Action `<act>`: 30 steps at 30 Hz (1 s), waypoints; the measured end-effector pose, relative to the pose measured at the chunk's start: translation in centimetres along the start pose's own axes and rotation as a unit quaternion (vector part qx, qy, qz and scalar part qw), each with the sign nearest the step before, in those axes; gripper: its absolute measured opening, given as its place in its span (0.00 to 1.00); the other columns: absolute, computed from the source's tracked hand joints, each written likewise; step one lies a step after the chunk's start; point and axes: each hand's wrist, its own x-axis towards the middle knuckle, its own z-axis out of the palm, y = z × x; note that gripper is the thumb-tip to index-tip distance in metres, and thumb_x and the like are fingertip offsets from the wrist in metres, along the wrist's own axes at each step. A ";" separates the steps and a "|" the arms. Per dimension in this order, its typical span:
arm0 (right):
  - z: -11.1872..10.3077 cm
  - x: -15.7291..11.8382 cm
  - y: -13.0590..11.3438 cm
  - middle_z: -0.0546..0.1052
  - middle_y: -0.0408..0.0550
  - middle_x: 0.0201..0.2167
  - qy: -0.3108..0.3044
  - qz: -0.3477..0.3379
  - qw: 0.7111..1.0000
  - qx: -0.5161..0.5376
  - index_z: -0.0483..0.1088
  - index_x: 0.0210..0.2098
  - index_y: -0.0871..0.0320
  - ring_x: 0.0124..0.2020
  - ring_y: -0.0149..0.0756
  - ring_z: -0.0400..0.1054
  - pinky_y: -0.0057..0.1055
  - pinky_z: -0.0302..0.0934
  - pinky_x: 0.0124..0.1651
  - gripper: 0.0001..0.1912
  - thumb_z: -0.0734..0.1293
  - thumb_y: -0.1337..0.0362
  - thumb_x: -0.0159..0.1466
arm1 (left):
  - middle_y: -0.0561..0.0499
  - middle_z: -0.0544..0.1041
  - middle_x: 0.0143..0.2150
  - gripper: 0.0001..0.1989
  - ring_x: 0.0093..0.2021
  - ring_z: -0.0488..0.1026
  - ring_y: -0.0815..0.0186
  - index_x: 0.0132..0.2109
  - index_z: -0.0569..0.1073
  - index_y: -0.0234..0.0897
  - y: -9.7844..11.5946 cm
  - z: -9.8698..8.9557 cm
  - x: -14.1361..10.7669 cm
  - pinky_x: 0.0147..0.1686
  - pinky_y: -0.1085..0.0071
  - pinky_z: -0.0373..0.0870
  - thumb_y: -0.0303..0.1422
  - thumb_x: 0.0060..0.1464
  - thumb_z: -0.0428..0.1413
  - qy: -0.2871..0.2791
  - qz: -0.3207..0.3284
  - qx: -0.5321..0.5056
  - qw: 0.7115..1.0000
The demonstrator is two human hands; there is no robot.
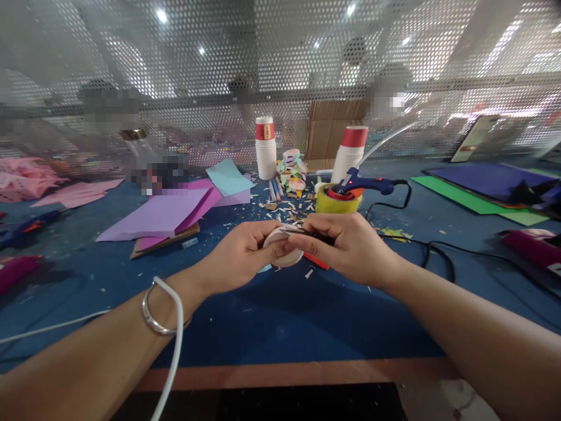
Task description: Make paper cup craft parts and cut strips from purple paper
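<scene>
Above the blue table, my left hand (245, 251) is closed around a small round white piece (287, 257), which looks like part of a paper cup. My right hand (346, 245) is closed on a slim dark tool (323, 236) whose thin metal tip lies across the white piece. The fingers hide most of this tool, so its exact kind does not show. Both thumbs meet near the piece's rim. An orange-red strip (317, 261) shows on the table just under my right hand.
Paper scraps (298, 204) litter the middle, near two cup stacks (266, 152) (349, 158). A blue glue gun (372, 185) rests on a yellow tape roll (335, 203), its black cord trailing right. Purple paper (158, 213) lies left; green sheets (464, 196) lie right. Perforated metal (284, 52) stands behind.
</scene>
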 end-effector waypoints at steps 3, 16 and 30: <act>0.0 0.0 -0.1 0.59 0.38 0.19 -0.002 0.006 1.000 0.002 0.59 0.22 0.56 0.22 0.27 0.50 0.29 0.45 0.24 0.24 0.64 0.48 0.68 | 0.57 0.62 0.28 0.17 0.28 0.57 0.71 0.32 0.66 0.36 0.0 0.0 -0.1 0.29 0.74 0.57 0.44 0.64 0.55 -0.007 0.002 0.001 1.000; 0.2 -0.1 0.1 0.59 0.38 0.21 -0.009 0.001 1.000 0.005 0.61 0.22 0.57 0.23 0.27 0.51 0.29 0.45 0.26 0.25 0.66 0.47 0.68 | 0.56 0.62 0.29 0.19 0.30 0.58 0.70 0.34 0.66 0.36 0.4 -1.1 -0.4 0.30 0.72 0.57 0.48 0.64 0.55 -0.039 -0.027 0.070 0.996; 0.4 0.0 -0.4 0.57 0.37 0.20 0.001 0.034 0.999 0.015 0.60 0.22 0.57 0.23 0.27 0.50 0.30 0.45 0.26 0.29 0.64 0.40 0.67 | 0.56 0.63 0.27 0.20 0.27 0.58 0.71 0.32 0.69 0.35 0.6 -1.2 -0.1 0.26 0.72 0.53 0.49 0.61 0.59 -0.027 -0.055 0.033 0.998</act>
